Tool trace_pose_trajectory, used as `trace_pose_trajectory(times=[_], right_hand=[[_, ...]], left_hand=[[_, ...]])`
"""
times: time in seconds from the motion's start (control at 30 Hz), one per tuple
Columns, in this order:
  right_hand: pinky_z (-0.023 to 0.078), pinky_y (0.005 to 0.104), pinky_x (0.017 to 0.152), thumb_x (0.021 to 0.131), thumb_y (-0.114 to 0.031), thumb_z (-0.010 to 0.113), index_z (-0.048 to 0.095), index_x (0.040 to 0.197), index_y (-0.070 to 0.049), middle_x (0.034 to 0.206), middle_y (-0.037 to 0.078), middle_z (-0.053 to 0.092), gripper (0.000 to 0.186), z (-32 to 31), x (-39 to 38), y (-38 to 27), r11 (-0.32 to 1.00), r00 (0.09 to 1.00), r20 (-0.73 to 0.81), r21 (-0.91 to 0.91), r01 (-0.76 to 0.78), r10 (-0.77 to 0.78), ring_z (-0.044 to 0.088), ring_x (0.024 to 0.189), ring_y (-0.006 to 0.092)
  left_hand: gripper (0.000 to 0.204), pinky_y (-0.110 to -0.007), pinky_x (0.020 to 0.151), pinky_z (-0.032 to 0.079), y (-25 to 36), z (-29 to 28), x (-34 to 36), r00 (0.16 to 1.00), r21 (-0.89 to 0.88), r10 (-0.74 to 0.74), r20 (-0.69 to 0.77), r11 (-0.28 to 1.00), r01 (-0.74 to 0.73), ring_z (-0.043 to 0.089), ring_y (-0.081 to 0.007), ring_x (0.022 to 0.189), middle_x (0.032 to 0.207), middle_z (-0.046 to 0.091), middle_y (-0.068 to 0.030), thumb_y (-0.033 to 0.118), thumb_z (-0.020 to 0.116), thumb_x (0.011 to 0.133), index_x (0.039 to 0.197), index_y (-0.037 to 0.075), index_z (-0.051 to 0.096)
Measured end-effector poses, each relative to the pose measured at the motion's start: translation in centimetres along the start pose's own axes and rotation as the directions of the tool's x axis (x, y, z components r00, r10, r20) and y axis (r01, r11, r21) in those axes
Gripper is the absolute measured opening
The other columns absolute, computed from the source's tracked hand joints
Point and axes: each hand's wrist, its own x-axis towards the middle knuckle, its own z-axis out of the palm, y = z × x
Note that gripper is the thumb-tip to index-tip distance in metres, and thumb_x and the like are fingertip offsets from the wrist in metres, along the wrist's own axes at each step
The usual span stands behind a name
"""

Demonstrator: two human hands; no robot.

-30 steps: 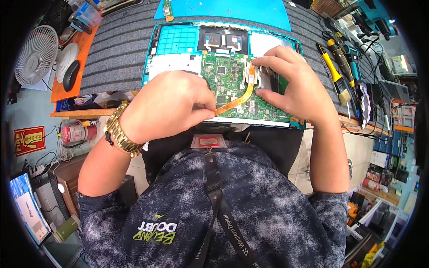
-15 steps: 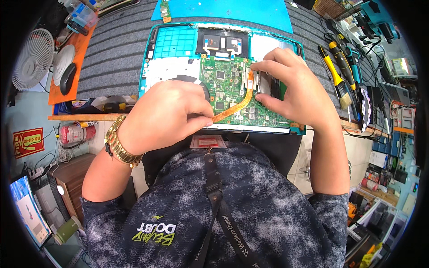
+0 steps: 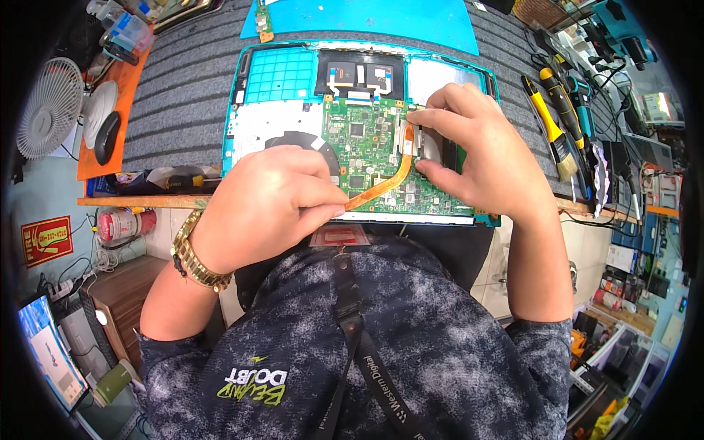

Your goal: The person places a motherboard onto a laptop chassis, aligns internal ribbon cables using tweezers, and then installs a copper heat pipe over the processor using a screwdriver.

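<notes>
An opened teal laptop chassis (image 3: 282,72) lies on the grey ribbed mat with its green circuit board (image 3: 356,128) exposed. A bent copper heat pipe (image 3: 391,182) runs over the board. My left hand (image 3: 271,202) pinches its lower left end between thumb and finger, partly hiding a black fan (image 3: 323,154). My right hand (image 3: 480,154) grips the pipe's upper metal-plate end, index finger at the top and thumb below. A touchpad module (image 3: 359,71) with white ribbon cables sits above the board.
A blue mat (image 3: 359,22) holds a small green board (image 3: 264,20). Yellow-handled brush (image 3: 543,117) and screwdrivers (image 3: 557,95) lie at right. A white fan (image 3: 51,106) and black mouse (image 3: 108,139) are at left, near an orange board (image 3: 138,70). The bench's wooden front edge (image 3: 139,202) shows.
The laptop, the heat pipe and both hands appear slightly lower in the view and a little further left. Both hands keep their hold on the pipe.
</notes>
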Motion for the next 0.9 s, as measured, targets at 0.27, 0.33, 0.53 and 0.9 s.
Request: trace_pose_trajectory(times=[0.27,0.33,0.53,0.9], right_hand=[[0.057,0.0505,0.104,0.085,-0.016,0.093,0.083,0.127,-0.002,0.115,0.014,0.071,0.046,0.13,0.16,-0.35,1.0,1.0,-0.03,-0.012,-0.001,0.0,0.068,0.112,0.0377],[0.057,0.0504,0.104,0.085,-0.016,0.093,0.083,0.128,-0.003,0.115,0.014,0.071,0.046,0.2,0.21,-0.42,1.0,0.999,-0.037,-0.015,-0.003,0.003,0.068,0.112,0.0376],[0.057,0.0504,0.104,0.085,-0.014,0.091,0.083,0.13,-0.005,0.114,0.013,0.072,0.046,0.28,0.34,-0.5,1.0,0.999,-0.041,-0.021,-0.008,0.007,0.069,0.113,0.0371],[0.053,0.0484,0.1,0.083,-0.008,0.094,0.083,0.146,-0.016,0.119,0.01,0.068,0.065,0.04,0.24,-0.42,0.999,1.0,0.01,-0.041,0.01,-0.01,0.066,0.113,0.0348]], left_hand=[[0.018,-0.04,0.073,0.06,0.08,0.51,-0.36,0.998,-0.004,-0.008,-0.058,1.0,0.008,0.077,-0.0251,0.085,0.092,0.079,-0.0042,0.01,0.099,0.085,0.103,0.012,0.094],[0.019,-0.039,0.073,0.06,0.06,0.6,-0.49,0.997,-0.014,-0.013,-0.07,1.0,0.012,0.077,-0.0245,0.086,0.093,0.079,-0.004,0.009,0.099,0.085,0.103,0.011,0.094],[0.02,-0.039,0.074,0.06,0.04,0.86,-0.8,0.996,-0.027,-0.023,-0.087,0.999,0.021,0.077,-0.0236,0.087,0.094,0.079,-0.0037,0.009,0.099,0.085,0.104,0.011,0.094],[0.014,-0.043,0.078,0.061,0.37,0.85,-0.82,0.996,0.0,-0.009,-0.088,1.0,0.009,0.075,-0.0282,0.089,0.095,0.076,-0.0052,0.012,0.096,0.089,0.102,0.01,0.092]])
